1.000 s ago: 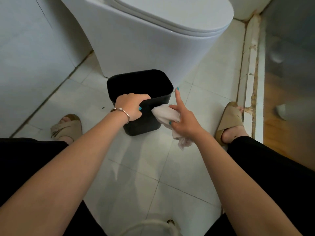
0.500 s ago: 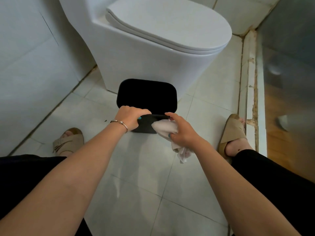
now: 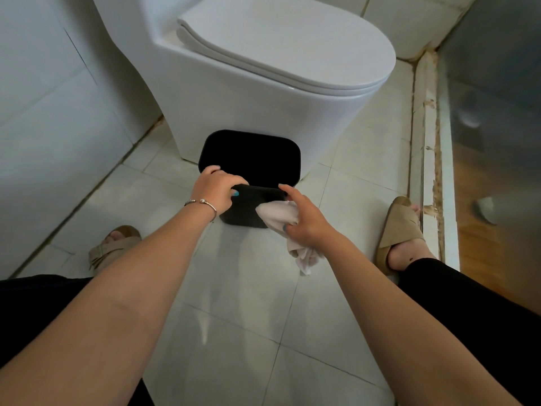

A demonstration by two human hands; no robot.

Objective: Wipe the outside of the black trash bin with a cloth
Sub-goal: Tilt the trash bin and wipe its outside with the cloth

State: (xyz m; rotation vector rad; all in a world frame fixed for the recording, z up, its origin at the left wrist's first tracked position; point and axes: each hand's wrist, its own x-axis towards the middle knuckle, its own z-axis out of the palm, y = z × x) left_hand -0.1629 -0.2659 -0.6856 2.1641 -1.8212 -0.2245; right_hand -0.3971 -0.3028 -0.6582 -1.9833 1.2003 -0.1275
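The large white ceramic toilet with its lid down filled the top of the view, its tank cut off by the upper edge. The pale tiled floor ran beneath everything, and a frosted glass partition on the right blurred whatever stood behind it. The person's black-clad legs were cut off at both lower corners, and only part of each tan strapped sandal showed.

The black plastic rectangular trash bin stood on the floor just in front of the toilet base. Its mouth faced up toward the camera, tilted a little toward the toilet, and its long axis ran left to right. The inside was too dark to make out, and the near wall was partly hidden by both hands.

The left hand, with a thin silver bangle at the wrist, gripped the near left rim with curled fingers. The right hand pinched a crumpled pale pink cloth between thumb and curled fingers, the forefinger stretched out to the bin's near right rim. The cloth lay against the near outer wall, its loose end hanging below the palm
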